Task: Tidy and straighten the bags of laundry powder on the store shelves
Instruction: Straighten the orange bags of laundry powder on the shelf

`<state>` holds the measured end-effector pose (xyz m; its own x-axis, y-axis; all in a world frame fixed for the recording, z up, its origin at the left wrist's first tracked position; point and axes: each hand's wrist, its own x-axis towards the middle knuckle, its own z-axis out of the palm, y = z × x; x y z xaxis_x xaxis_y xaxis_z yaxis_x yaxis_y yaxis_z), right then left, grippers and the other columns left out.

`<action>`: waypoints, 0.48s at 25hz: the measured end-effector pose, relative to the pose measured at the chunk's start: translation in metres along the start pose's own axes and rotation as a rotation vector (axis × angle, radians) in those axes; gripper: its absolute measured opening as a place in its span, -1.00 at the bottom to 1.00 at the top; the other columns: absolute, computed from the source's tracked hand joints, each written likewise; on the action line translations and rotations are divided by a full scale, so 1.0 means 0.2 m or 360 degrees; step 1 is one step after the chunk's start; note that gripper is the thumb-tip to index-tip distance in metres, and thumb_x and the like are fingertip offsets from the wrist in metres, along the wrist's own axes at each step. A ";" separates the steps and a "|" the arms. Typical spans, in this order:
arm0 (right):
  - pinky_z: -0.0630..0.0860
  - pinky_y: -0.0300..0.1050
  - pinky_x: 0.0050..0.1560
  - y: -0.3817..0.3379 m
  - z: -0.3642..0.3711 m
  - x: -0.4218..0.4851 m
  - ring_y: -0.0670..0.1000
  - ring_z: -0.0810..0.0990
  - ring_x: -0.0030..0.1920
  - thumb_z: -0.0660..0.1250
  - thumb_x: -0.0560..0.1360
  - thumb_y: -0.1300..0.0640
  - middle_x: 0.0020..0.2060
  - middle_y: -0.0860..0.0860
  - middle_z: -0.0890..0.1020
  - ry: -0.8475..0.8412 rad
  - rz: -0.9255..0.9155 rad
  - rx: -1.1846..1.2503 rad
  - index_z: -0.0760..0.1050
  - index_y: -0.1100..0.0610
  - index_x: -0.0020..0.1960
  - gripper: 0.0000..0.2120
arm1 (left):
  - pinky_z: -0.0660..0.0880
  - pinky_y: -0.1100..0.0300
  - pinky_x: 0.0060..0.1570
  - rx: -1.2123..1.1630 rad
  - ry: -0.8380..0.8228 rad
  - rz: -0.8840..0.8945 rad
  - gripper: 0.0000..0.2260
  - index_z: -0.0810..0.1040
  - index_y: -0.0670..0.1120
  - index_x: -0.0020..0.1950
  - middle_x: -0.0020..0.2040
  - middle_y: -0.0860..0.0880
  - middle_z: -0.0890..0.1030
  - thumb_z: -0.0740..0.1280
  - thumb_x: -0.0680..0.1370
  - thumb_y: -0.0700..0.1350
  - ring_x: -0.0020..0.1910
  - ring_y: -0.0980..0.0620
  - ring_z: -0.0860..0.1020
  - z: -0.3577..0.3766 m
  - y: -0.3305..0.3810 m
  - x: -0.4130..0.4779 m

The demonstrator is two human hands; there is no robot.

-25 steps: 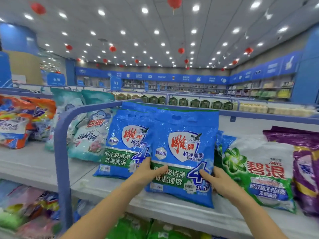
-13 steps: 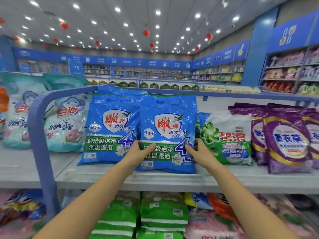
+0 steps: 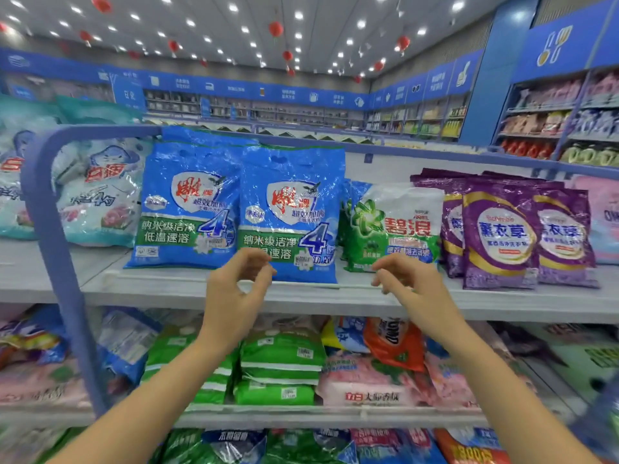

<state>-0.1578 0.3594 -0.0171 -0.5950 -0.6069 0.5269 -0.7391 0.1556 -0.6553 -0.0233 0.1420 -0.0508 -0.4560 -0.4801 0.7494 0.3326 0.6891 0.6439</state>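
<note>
Two bare forearms reach up toward a store shelf (image 3: 335,298) of laundry powder. The left hand (image 3: 234,293) hovers at the lower left corner of the front blue bag (image 3: 291,209), its grip loose, fingers and thumb half curled around empty air. Whether the fingertips brush the plastic cannot be told. The right hand (image 3: 410,286) hangs below and right of that bag, just off the shelf edge, its grip equally slack and holding nothing. The front blue bag stands upright on the shelf, leaning back slightly. Its left edge overlaps a second blue bag (image 3: 187,202) of the same brand, set a little further back. Just to its right stands a green-and-white bag (image 3: 392,226), with purple bags (image 3: 499,232) beyond that. Pale teal bags (image 3: 100,192) lie to its left, past a blue upright post (image 3: 53,229). Below it, green packs (image 3: 281,363) are stacked on a lower shelf. Far behind it, blue-signed aisles run under red lanterns (image 3: 275,28).
</note>
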 end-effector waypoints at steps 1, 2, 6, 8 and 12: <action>0.47 -0.32 -0.22 0.05 -0.01 -0.09 -0.09 0.58 -0.25 0.28 0.53 0.22 -0.27 -0.06 0.64 -0.0079 0.0033 -0.0005 0.53 -0.02 -0.10 -0.85 | 0.51 0.33 -0.22 0.0042 -0.0094 0.0016 -0.90 0.52 -0.05 -0.09 -0.25 0.05 0.63 0.31 0.47 -0.04 -0.28 0.14 0.59 0.04 -0.01 -0.10; 0.46 -0.34 -0.23 0.12 0.00 -0.16 -0.12 0.58 -0.26 0.28 0.53 0.21 -0.28 -0.07 0.64 -0.0162 0.0079 -0.0035 0.54 -0.02 -0.10 -0.85 | 0.50 0.32 -0.24 0.0111 -0.0185 0.0009 -0.86 0.54 -0.04 -0.10 -0.27 0.08 0.62 0.27 0.47 -0.01 -0.29 0.17 0.59 0.07 -0.04 -0.19; 0.42 -0.35 -0.21 0.55 0.10 -0.40 -0.20 0.58 -0.23 0.30 0.52 0.17 -0.27 -0.15 0.62 -0.0288 0.0420 -0.0281 0.52 -0.06 -0.15 -0.85 | 0.53 0.18 -0.10 0.0600 -0.0467 -0.0255 -0.70 0.60 -0.08 -0.01 -0.13 0.08 0.64 0.22 0.46 0.09 -0.12 0.13 0.60 0.23 -0.26 -0.49; 0.44 -0.29 -0.16 0.76 0.20 -0.44 -0.12 0.60 -0.15 0.31 0.52 0.15 -0.20 -0.11 0.62 -0.0182 0.0570 -0.0365 0.52 -0.01 -0.08 -0.93 | 0.48 0.08 0.07 0.0947 -0.0580 -0.0390 -0.61 0.59 -0.15 0.11 0.06 -0.07 0.64 0.23 0.45 0.07 0.07 -0.07 0.59 0.31 -0.39 -0.58; 0.49 -0.05 0.03 1.02 0.40 -0.38 0.09 0.52 0.09 0.31 0.52 0.10 0.04 0.08 0.57 -0.0168 0.0584 -0.0894 0.48 0.16 0.18 -0.74 | 0.43 -0.06 0.18 0.1471 -0.0847 -0.0301 -0.44 0.56 -0.21 0.17 0.15 -0.22 0.58 0.05 0.52 0.20 0.13 -0.22 0.56 0.46 -0.63 -0.66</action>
<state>-0.2391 0.3748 -0.2340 -0.8258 -0.5057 0.2497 -0.5638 0.7300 -0.3863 -0.0814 0.1676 -0.2450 -0.8086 -0.4780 0.3431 -0.4302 0.8781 0.2094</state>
